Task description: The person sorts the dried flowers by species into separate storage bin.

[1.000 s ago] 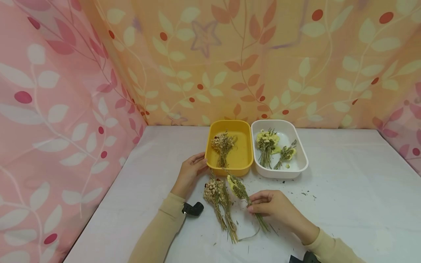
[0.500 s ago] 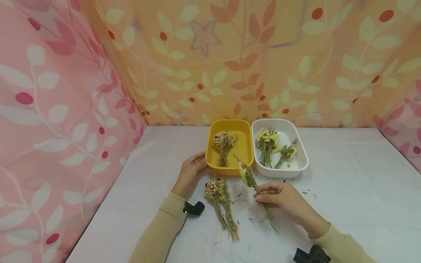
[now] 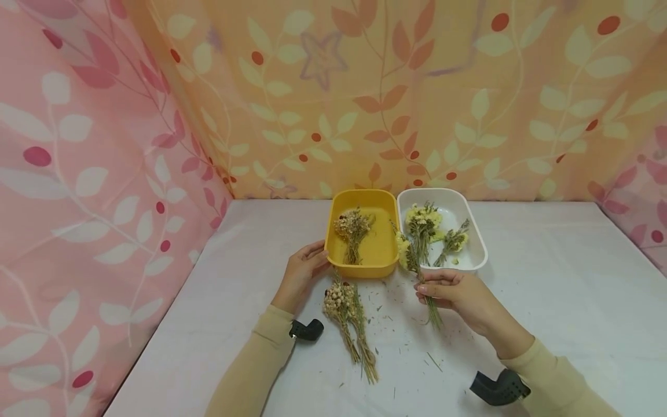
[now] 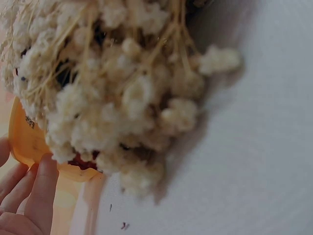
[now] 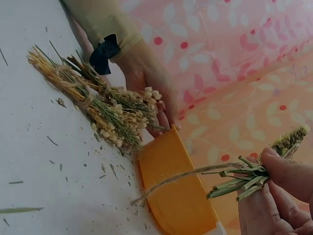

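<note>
My right hand (image 3: 464, 292) pinches a small bunch of dried yellow flowers (image 3: 405, 252) by its stems, between thumb and fingers, at the front of the white tub (image 3: 476, 255). Twine trails from its stems (image 5: 234, 185) in the right wrist view. At the left front corner of the yellow tub (image 3: 383, 258), my left hand (image 3: 302, 272) touches the side with fairly straight fingers. Just in front of that tub lie two tied bunches of dried beige flowers (image 3: 339, 301) with straw-like stems. In the left wrist view, beige flower heads (image 4: 117, 112) cover much of the picture.
Inside the yellow tub is a beige dried bunch (image 3: 354, 231). The white tub beside it holds yellow dried bunches (image 3: 424, 223). Plant crumbs (image 3: 432, 360) are scattered over the white tabletop (image 3: 224, 301). Patterned cloth (image 3: 260, 116) hangs behind and at the sides.
My right hand has carried the yellow bunch away from beside the beige bunches, rightward and farther back to the white tub's front edge. My left hand has stayed at the yellow tub.
</note>
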A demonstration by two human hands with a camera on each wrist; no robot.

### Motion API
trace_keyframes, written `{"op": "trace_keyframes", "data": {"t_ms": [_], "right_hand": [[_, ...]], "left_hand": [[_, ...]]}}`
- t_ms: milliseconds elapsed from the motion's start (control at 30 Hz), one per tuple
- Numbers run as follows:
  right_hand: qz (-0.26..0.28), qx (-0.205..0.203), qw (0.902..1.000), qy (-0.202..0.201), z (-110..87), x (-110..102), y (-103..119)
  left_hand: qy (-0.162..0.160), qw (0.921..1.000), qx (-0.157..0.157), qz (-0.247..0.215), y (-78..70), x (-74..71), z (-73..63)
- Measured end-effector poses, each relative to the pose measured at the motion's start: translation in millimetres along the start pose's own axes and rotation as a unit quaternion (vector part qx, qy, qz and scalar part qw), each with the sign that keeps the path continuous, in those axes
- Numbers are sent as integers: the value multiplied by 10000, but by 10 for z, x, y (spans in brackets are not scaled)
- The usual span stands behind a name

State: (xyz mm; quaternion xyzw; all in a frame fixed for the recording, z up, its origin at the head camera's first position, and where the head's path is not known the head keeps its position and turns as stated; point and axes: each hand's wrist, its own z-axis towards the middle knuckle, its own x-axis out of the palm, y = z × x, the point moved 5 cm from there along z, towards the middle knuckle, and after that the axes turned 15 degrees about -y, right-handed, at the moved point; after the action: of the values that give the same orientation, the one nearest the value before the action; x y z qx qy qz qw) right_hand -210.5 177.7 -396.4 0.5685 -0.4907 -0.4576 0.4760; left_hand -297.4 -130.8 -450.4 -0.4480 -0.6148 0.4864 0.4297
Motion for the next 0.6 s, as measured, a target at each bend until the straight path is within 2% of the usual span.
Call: {"op": "trace_keyframes", "data": {"t_ms": [600], "right_hand": [[-24,15,9996,-267,260,-234,136]], "left_hand": [[13,10000,48,22,-15,2,-13]]}}
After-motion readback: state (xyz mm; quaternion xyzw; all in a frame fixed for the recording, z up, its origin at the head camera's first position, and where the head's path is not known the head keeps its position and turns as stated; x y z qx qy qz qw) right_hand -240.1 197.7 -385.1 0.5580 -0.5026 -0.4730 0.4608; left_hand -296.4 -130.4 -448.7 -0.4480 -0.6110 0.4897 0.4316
